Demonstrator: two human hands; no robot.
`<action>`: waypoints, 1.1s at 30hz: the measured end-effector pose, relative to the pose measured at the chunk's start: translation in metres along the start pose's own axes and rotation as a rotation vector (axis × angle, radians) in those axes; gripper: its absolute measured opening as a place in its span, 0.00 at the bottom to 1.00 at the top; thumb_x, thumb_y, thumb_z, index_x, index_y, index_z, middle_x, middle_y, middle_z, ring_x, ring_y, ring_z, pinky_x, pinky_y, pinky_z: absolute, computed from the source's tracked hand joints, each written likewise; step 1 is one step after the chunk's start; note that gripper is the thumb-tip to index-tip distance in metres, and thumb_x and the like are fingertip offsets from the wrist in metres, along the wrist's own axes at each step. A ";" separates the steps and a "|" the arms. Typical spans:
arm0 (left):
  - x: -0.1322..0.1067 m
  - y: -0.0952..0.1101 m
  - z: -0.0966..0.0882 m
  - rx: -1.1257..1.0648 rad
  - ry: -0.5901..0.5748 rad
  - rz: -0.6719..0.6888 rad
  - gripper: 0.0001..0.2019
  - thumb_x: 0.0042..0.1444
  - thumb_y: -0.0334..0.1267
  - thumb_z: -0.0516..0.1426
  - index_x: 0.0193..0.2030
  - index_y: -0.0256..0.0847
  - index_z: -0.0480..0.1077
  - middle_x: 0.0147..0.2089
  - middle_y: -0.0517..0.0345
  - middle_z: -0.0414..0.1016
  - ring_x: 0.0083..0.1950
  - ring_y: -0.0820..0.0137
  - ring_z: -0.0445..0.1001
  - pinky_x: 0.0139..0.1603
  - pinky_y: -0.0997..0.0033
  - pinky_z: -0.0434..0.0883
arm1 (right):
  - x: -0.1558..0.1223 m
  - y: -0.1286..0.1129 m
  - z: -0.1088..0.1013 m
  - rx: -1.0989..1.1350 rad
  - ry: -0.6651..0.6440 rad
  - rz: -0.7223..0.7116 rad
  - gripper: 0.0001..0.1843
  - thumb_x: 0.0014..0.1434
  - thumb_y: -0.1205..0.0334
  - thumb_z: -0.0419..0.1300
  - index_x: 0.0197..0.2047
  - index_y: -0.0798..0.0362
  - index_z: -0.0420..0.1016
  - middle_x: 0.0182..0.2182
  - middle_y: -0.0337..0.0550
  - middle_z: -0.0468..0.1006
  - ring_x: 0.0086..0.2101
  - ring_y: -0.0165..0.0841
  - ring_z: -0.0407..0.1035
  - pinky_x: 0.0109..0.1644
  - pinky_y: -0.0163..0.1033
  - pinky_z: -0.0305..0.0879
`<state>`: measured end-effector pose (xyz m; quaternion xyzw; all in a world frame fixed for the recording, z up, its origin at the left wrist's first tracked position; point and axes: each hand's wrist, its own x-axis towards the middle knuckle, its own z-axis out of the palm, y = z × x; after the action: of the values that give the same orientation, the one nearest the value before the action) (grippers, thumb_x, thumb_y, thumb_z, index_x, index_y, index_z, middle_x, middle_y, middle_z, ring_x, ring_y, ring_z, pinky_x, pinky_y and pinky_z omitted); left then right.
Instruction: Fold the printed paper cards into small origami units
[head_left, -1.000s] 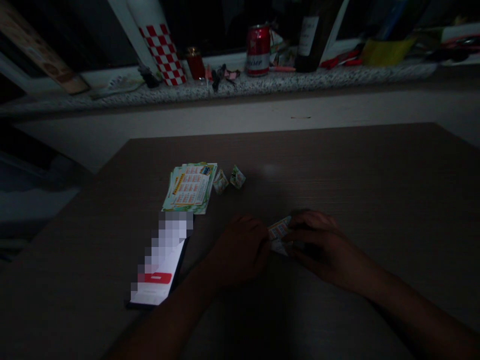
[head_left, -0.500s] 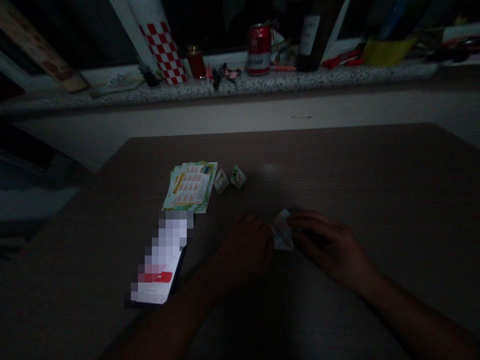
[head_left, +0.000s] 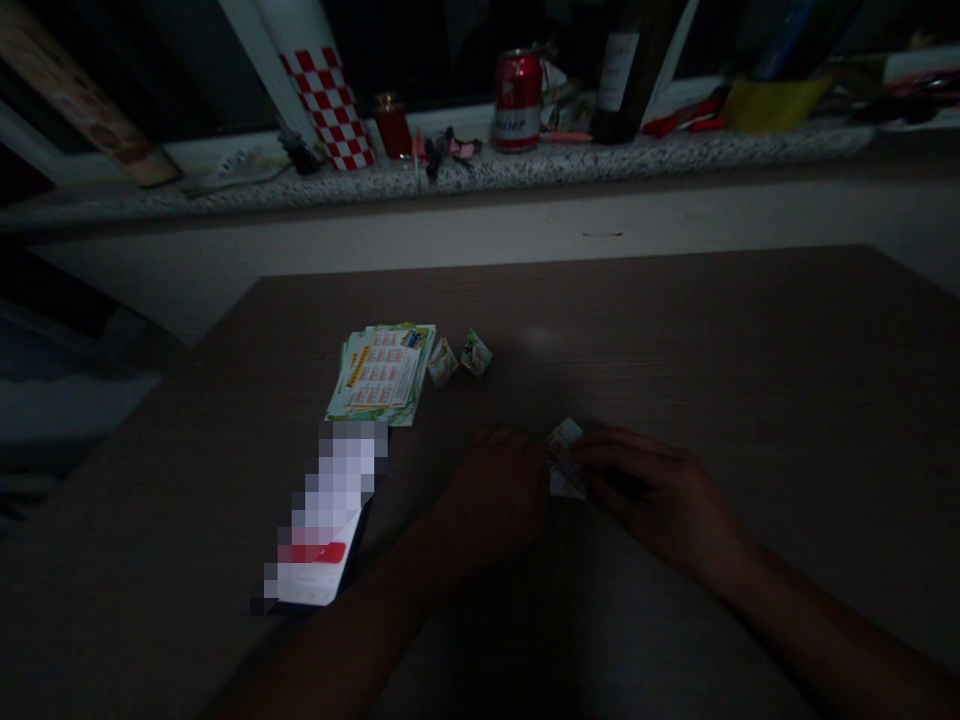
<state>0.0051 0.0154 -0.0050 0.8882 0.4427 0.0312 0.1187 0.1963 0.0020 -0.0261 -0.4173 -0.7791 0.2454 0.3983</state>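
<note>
A small folded piece of printed paper (head_left: 568,482) lies between my hands over the table. My left hand (head_left: 499,490) is closed at the paper's left edge, its fingertips mostly hidden in the dark. From the right, my right hand (head_left: 660,490) pinches the same paper between thumb and fingers. Farther off are two small folded paper pieces (head_left: 475,353), standing beside a stack of printed sheets (head_left: 379,375) with rows of red figures. Just below the stack, a phone (head_left: 322,540) with a lit, partly blurred screen lies left of my left forearm.
The dim wooden table (head_left: 675,330) meets a wall below a speckled stone sill (head_left: 450,180). On the sill stand a red can (head_left: 517,100), a red-and-white checked cylinder (head_left: 334,110), a dark bottle (head_left: 619,80), a small red bottle (head_left: 392,125) and a yellow container (head_left: 776,105).
My right fingers have shifted slightly left over the paper, covering more of its middle. My left hand has barely moved, and the stack and phone stay in place.
</note>
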 end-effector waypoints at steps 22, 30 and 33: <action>0.000 -0.002 0.000 -0.011 0.002 0.023 0.10 0.61 0.32 0.48 0.43 0.36 0.70 0.38 0.48 0.74 0.41 0.59 0.72 0.46 0.54 0.66 | 0.000 0.002 0.002 -0.046 0.034 0.101 0.21 0.57 0.71 0.59 0.54 0.51 0.70 0.51 0.51 0.72 0.35 0.32 0.75 0.40 0.39 0.75; 0.001 -0.002 -0.003 -0.032 -0.042 0.027 0.12 0.59 0.30 0.49 0.42 0.34 0.72 0.41 0.45 0.75 0.42 0.58 0.72 0.46 0.55 0.67 | -0.003 0.000 0.007 -0.053 -0.008 0.029 0.17 0.56 0.70 0.60 0.49 0.50 0.73 0.37 0.43 0.82 0.33 0.33 0.78 0.38 0.37 0.76; 0.000 -0.002 -0.004 -0.029 -0.029 0.018 0.11 0.59 0.31 0.49 0.41 0.33 0.72 0.40 0.45 0.75 0.42 0.58 0.72 0.46 0.55 0.67 | -0.003 -0.002 0.007 -0.047 -0.010 0.031 0.16 0.56 0.70 0.60 0.48 0.49 0.74 0.37 0.42 0.83 0.33 0.33 0.78 0.38 0.37 0.76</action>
<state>0.0035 0.0174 -0.0020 0.8907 0.4324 0.0257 0.1377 0.1900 -0.0016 -0.0298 -0.4374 -0.7800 0.2351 0.3809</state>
